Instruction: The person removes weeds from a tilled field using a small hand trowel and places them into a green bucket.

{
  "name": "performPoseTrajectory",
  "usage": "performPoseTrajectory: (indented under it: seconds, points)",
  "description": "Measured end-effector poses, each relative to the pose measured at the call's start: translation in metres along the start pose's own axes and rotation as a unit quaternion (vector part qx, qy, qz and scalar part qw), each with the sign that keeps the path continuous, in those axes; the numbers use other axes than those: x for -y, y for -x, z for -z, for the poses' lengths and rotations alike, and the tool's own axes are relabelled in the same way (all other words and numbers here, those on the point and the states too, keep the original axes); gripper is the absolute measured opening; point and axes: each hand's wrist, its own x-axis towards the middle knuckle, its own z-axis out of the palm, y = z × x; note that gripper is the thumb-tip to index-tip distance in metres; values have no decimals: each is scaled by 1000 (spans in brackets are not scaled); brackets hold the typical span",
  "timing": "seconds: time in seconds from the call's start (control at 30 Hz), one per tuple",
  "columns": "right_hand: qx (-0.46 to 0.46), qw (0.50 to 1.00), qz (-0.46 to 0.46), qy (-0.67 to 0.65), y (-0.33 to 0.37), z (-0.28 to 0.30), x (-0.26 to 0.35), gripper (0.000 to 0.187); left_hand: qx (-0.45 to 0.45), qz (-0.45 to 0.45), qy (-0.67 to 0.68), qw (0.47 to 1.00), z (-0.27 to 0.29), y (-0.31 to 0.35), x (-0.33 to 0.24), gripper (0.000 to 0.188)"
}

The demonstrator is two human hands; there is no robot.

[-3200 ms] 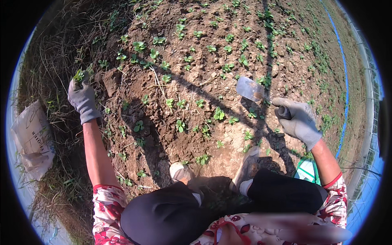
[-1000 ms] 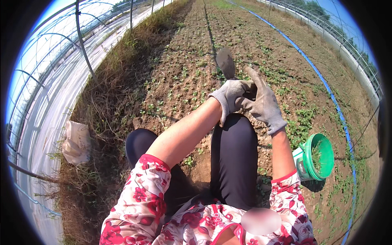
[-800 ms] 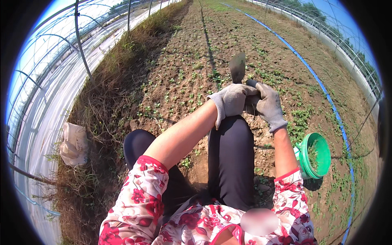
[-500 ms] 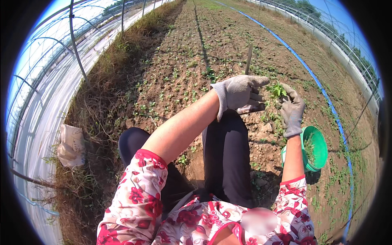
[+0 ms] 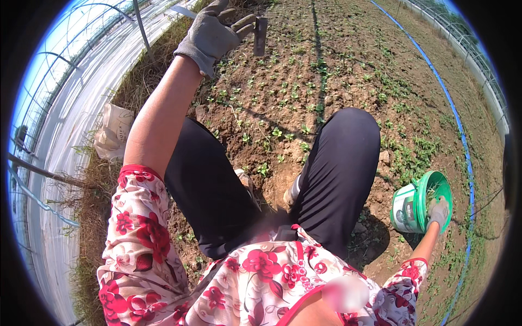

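My left hand [image 5: 209, 38], in a grey work glove, is raised at the upper left over the soil. Its fingers are closed on a short hand hoe; the hoe's flat brown blade [image 5: 260, 37] sticks out past the fingertips. At the right, my gloved right hand [image 5: 438, 209] reaches into the mouth of a green bucket [image 5: 418, 204] that is tipped towards me. Cut grass or weeds show inside the bucket. The fingers of that hand are partly hidden, so I cannot make out what they hold.
Small green seedlings [image 5: 277, 132] dot the brown soil between and ahead of my knees. A blue hose [image 5: 454, 111] runs along the right. Dry grass, a crumpled paper bag [image 5: 114, 132] and white plastic sheeting [image 5: 70, 125] lie at the left, beside metal hoop posts [image 5: 142, 30].
My left hand has moved up and left with the hoe. My right hand, which held a green weed between its fingers, has moved down and right into the bucket. My knees are wider apart.
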Motion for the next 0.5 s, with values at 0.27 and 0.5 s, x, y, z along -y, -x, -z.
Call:
performPoseTrajectory:
  seconds: [0.27,0.5]
  points:
    - [-139,914,288,-251,-7,108,173,47,28,-280,-633,721,-39,53,-63,33]
    - [-76,811,487,-314,38,178,329,47,142,-291,-933,157,-41,35,-50,28]
